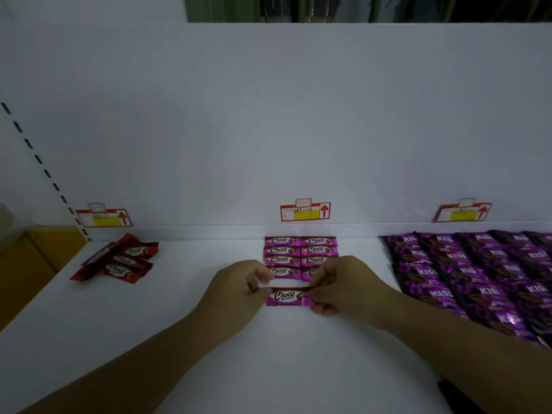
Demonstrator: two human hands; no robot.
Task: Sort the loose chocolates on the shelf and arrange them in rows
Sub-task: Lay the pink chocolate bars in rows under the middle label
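Observation:
A pink Choco bar (287, 297) lies crosswise near the middle of the white shelf (149, 324). My left hand (239, 286) pinches its left end and my right hand (343, 283) pinches its right end. Just behind it, several pink Choco bars (298, 253) lie in two neat columns; my hands hide part of the nearest row. At the far left sits a loose pile of red Choco bars (119, 261).
Purple Kiss packets (478, 270) lie in rows over the shelf's right side. Three red-and-yellow price tags (305, 211) hang on the white back panel. The shelf's left edge drops off beside a yellow surface (30, 264).

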